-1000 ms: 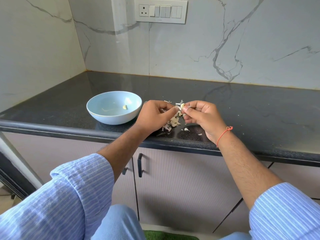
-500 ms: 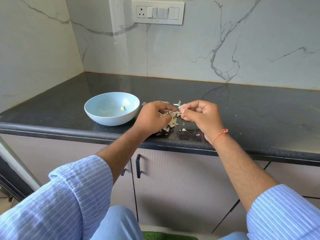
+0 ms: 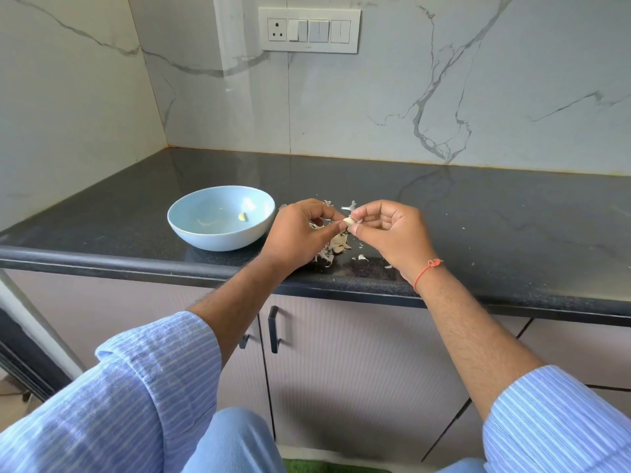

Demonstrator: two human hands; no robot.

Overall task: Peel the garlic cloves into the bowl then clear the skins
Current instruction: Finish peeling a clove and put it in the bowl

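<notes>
1. Sitting nearest are two blue striped sleeves (image 3: 112, 401) and, past them, a cupboard door with a dark handle (image 3: 273, 329).
2. Next comes the counter (image 3: 495, 216), dark and shiny, with its edge running left to right.
3. Over the near part of the counter, the left hand (image 3: 297, 233) and the right hand (image 3: 392, 233) meet at the fingertips.
4. Both hands pinch one clove (image 3: 349, 220) between thumb and first finger. The other fingers are curled in. A red thread (image 3: 426, 271) is tied on the right wrist.
5. The clove is small and pale, held up just above the counter, right of the bowl.
6. I think the clove is light and hard, and a bit slippery once bare. Its skin looks thin and dry, so it should tear easily. A good place to hold it is by its two ends, picking at the skin with a nail.
7. Under the hands lies a pile of skins (image 3: 336, 245), with small bits scattered near it. They look so light that a puff of air could move them.
8. To the left, a little farther, sits the blue bowl (image 3: 191, 230) with one peeled clove (image 3: 242, 217) inside.
9. Far away is the marble wall with a white switch plate (image 3: 309, 30). I can see no writing there that I can read.
</notes>
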